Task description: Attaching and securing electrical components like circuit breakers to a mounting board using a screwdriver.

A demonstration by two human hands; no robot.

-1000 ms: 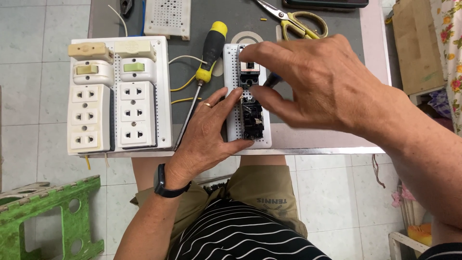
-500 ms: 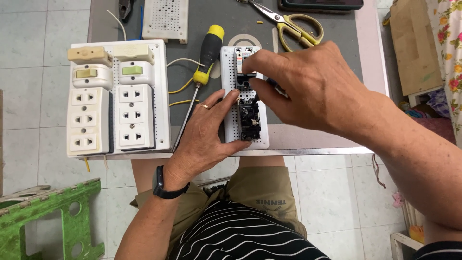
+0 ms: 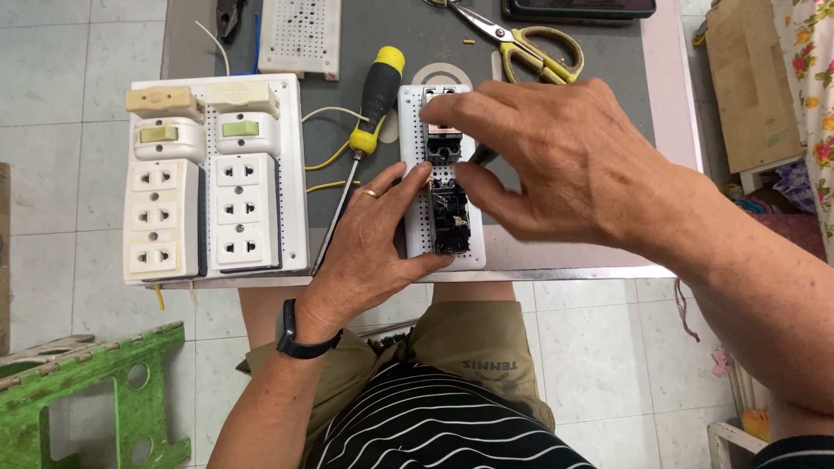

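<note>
Head view shows your left hand steadying the small white perforated board on the desk, fingers pressed to its edge, while your right hand pinches the black breaker: light, rigid plastic, best gripped by its sides.

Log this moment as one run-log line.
left hand: steadies perforated board | right hand: fingertips on black component | screwdriver: lying beside

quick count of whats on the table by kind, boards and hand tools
White perforated boards: 3 (socket board, small board under both hands, bare board at top)
Screwdrivers: 1
Scissors: 1
Pliers: 1
Total: 6
</note>
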